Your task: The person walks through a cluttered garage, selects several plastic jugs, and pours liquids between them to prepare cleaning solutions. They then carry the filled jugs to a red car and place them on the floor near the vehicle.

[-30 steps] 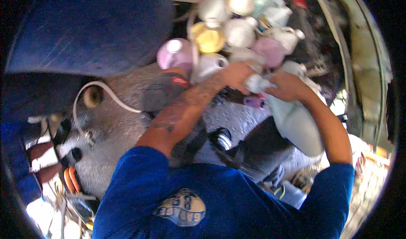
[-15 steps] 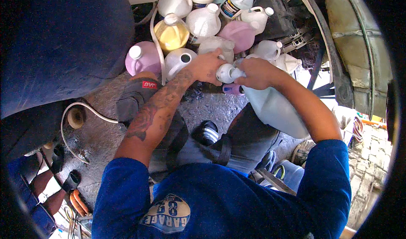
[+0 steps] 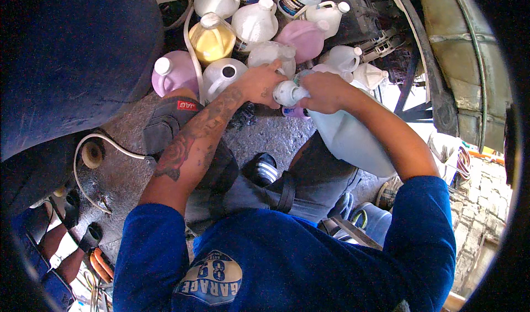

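A large translucent, pale bluish-white jug [image 3: 348, 138] lies tilted over my right thigh, and its narrow neck points left. My right hand [image 3: 323, 93] is wrapped round it near the neck. The jug's mouth meets a small white round-topped container [image 3: 284, 93], held from the left side by my closed left hand [image 3: 265, 84]. Just below, a purple label [image 3: 295, 112] shows; I cannot tell whether it belongs to that container. Behind my left hand stands a clear jug [image 3: 265, 55]. An uncapped white jug [image 3: 222, 79] is by my left wrist.
Several jugs crowd the far side, among them a yellow one [image 3: 212, 41], a pink one [image 3: 301, 40] and a purple one [image 3: 174, 73]. A pale hose [image 3: 193, 52] runs between them. A dark curved panel [image 3: 77, 58] fills the left. Car parts [image 3: 381, 44] lie at right.
The whole scene has shifted slightly left and up in the view. Both hands keep their holds, with the jug's neck still at the white container.
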The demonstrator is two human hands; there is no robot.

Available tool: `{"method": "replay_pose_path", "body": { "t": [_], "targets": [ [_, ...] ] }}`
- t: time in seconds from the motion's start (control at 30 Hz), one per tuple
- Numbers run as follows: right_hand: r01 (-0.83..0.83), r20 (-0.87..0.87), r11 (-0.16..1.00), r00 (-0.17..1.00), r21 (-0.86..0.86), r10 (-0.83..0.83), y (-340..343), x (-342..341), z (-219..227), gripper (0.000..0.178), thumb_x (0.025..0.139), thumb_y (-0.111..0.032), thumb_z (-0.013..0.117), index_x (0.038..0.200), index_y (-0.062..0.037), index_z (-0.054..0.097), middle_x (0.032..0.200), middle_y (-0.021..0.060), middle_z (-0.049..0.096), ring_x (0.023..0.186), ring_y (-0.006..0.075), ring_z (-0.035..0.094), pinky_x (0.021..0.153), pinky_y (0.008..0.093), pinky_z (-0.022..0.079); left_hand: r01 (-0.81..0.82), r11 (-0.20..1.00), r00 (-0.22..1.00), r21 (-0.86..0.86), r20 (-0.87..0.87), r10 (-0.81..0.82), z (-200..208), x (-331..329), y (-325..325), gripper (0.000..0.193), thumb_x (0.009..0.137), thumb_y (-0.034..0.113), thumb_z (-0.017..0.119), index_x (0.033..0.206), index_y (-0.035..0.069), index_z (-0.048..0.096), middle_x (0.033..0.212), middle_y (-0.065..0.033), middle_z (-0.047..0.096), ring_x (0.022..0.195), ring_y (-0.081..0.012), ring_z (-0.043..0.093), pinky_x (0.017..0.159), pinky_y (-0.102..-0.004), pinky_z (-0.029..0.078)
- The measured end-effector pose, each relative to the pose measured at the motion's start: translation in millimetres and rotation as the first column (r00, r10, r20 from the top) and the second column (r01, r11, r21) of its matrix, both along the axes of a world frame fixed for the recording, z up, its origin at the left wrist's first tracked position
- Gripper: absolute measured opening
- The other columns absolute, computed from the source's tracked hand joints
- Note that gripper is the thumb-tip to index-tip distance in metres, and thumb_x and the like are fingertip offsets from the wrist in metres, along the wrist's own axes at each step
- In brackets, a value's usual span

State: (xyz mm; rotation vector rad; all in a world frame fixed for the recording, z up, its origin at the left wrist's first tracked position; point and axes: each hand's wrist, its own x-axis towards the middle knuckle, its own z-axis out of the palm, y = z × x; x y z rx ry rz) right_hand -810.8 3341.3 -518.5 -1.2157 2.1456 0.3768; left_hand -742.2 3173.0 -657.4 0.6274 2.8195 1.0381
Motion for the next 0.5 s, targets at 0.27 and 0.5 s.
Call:
{"method": "replay_pose_path", "body": {
  "t": [0.27, 0.5],
  "targets": [
    [0.008, -0.002, 0.996, 1.0, 0.088, -0.008, -1.9, 5.0, 5.1, 0.046, 0.084, -0.042, 0.065, 0.101, 0.0002, 0.062, 0.098, 0.0228, 0.067, 0.094, 0.0405, 0.065, 0.08, 0.051, 0.051, -0.008, 1.0, 1.0, -0.005, -0.022, 0.008, -0.7, 2.1, 0.9, 0.065, 0.054, 0.035, 0.088, 0.114, 0.017, 0.068, 0.119, -0.0156, 0.051, 0.103, -0.038, 0.062, 0.089, -0.0479, 0.052],
    [0.056, -0.034, 0.996, 0.998, 0.065, -0.053, -6.1, 12.2, 12.3, 0.04, 0.079, -0.036, 0.069, 0.093, 0.0021, 0.07, 0.096, 0.0217, 0.071, 0.09, 0.0375, 0.069, 0.077, 0.0486, 0.055, -0.015, 1.0, 1.0, -0.007, 0.019, 0.015, 4.2, 4.1, 0.5, 0.066, 0.055, 0.035, 0.088, 0.115, 0.017, 0.068, 0.119, -0.0155, 0.051, 0.104, -0.0378, 0.061, 0.089, -0.0475, 0.052]
  ]
}}
